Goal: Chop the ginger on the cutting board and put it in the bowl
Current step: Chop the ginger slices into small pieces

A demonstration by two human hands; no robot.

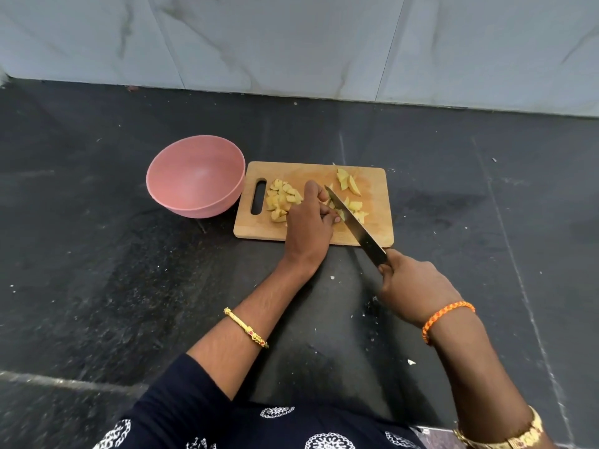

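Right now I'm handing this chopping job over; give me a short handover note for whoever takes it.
Left hand: fingers curled, steadying a ginger piece mid-board against the blade.
Right hand: grips the knife handle, blade angled across the cutting board.
Chopped ginger pile lies near the board's handle slot; larger slices wait right of the blade.
Pink bowl sits left of the board, holding no ginger.
Left: chop the remaining slices, then move all ginger into the bowl.
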